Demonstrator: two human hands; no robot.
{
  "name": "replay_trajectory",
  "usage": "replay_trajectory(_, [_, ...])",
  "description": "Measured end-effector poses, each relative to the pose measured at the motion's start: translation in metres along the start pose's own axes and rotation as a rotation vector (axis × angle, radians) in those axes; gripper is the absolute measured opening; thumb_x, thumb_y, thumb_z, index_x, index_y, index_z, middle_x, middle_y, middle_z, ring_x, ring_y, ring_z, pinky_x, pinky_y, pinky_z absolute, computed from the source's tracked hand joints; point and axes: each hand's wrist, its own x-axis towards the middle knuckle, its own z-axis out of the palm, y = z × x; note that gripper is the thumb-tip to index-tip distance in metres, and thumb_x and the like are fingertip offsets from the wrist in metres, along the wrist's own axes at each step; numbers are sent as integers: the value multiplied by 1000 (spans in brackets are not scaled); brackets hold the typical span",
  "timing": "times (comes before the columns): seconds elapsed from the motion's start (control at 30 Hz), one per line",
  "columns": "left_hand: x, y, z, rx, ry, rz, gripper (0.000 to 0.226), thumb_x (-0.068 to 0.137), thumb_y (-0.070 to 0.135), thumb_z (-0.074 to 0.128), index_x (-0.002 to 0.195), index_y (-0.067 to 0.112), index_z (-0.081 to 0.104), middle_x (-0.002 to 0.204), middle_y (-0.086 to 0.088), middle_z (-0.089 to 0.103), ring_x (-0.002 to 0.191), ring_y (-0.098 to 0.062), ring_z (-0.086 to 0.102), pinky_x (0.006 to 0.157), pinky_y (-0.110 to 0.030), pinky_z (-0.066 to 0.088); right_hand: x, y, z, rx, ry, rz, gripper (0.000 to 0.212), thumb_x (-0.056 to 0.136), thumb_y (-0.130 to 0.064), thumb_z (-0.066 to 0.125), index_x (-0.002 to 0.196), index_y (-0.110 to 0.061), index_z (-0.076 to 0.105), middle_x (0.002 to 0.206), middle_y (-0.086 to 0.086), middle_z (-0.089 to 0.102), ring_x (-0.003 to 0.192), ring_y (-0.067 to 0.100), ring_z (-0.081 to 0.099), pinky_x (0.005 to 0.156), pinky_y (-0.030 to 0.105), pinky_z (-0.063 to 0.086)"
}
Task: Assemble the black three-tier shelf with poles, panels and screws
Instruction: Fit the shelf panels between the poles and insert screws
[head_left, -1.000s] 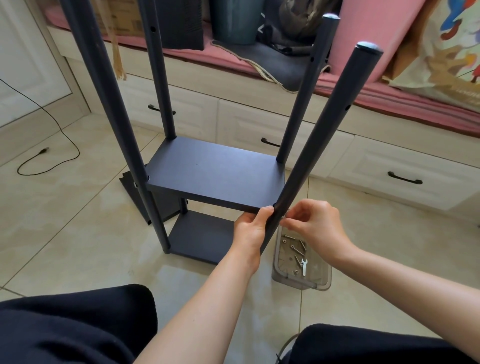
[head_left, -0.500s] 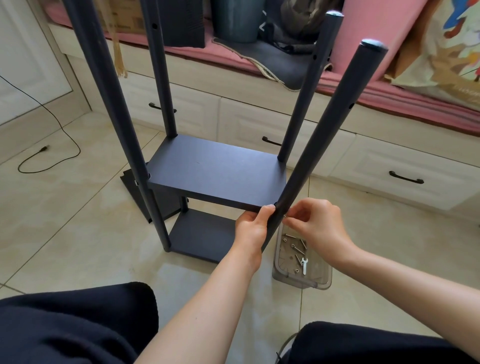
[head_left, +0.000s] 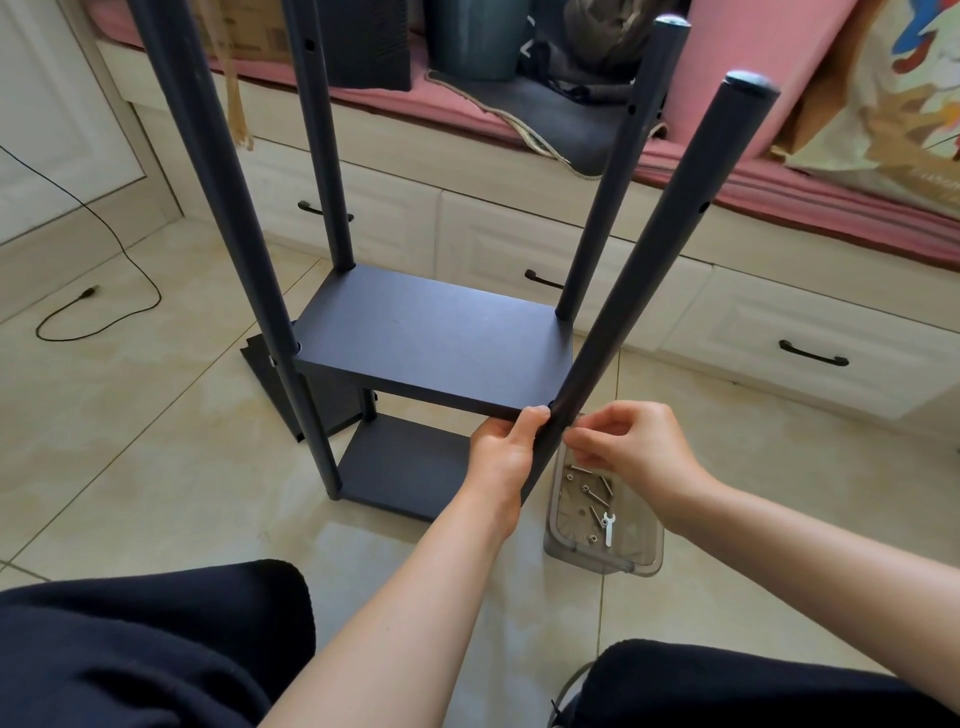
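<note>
Little has moved: both hands stay at the near right pole (head_left: 644, 291) of the shelf standing on the floor. Left hand (head_left: 501, 452) grips pole and middle panel (head_left: 436, 338); right hand (head_left: 631, 449) pinches something unseen there, above the screw tray (head_left: 631, 564).

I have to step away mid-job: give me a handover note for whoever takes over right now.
Left hand grips the near right pole where it meets the middle panel.
Right hand pinches at that joint; a screw in its grip cannot be confirmed.
Done: four poles up, bottom panel and middle panel in place.
Left: fasten this corner, fit the third panel lying on the floor behind.
Spare screws and a small wrench lie in the clear tray.
</note>
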Motion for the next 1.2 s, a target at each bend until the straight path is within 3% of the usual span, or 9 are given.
replay_trajectory(0.1, [1,0,0,14,-6,7,29,94,38,64,104,12,73,104,-9,74,102,-24,66,85,-32,52,1,-3,4,-199,80,-109,16,73,-17,87,70,-20,71,66,-2,71,67,12,70,67,29,58])
replay_trajectory(0.2, [0,0,1,9,-2,5,29,94,38,64,103,13,73,104,-9,74,103,-25,66,87,-33,51,1,-4,4,-245,98,-142,17,72,-19,87,70,-23,71,67,-6,70,67,7,68,62,20,53])
replay_trajectory(0.37, [-1,0,2,-22,-9,-5,28,94,37,64,102,12,73,91,-3,73,95,-21,65,91,-37,51,-2,-3,0,-143,42,-112,17,77,-18,83,86,-22,69,66,-2,73,63,12,71,69,42,62])
replay_trajectory(0.43, [0,0,2,-34,-14,-4,28,95,36,64,101,10,73,87,-2,72,91,-20,64,89,-37,50,-3,-2,-2,-161,7,-177,32,81,-17,80,99,-36,61,71,-5,74,66,10,71,68,43,62])
replay_trajectory(0.57, [-1,0,3,-57,-24,8,28,96,34,63,102,8,73,87,-4,71,87,-19,64,86,-36,50,-3,-2,-4,-254,-55,-325,52,86,-11,74,100,-56,50,73,-6,72,69,10,70,69,47,60])
replay_trajectory(0.83, [-2,1,3,-55,-65,33,30,99,33,59,110,7,71,92,-7,72,89,-19,66,86,-35,50,4,1,-6,-237,-91,-354,49,88,-12,72,105,-53,53,76,-8,73,69,9,71,75,46,60])
replay_trajectory(0.9, [-2,1,3,-47,-66,40,28,99,34,59,107,10,72,93,-8,71,91,-20,65,88,-37,50,4,2,-6,-275,-91,-373,50,90,-14,70,109,-55,50,76,-10,72,69,7,70,72,41,61])
replay_trajectory(1.03, [-2,1,4,-38,-47,22,29,97,37,61,107,11,70,93,-5,71,95,-22,65,96,-42,50,4,6,-4,-357,-76,-377,42,94,-20,66,126,-38,48,68,-8,68,64,2,66,58,25,58])
replay_trajectory(1.2, [-1,0,4,-47,-37,21,29,97,36,61,109,11,71,97,-5,74,95,-20,67,95,-40,51,1,7,2,-299,-50,-326,34,93,-14,67,120,-29,52,70,-5,67,64,1,64,53,12,44])
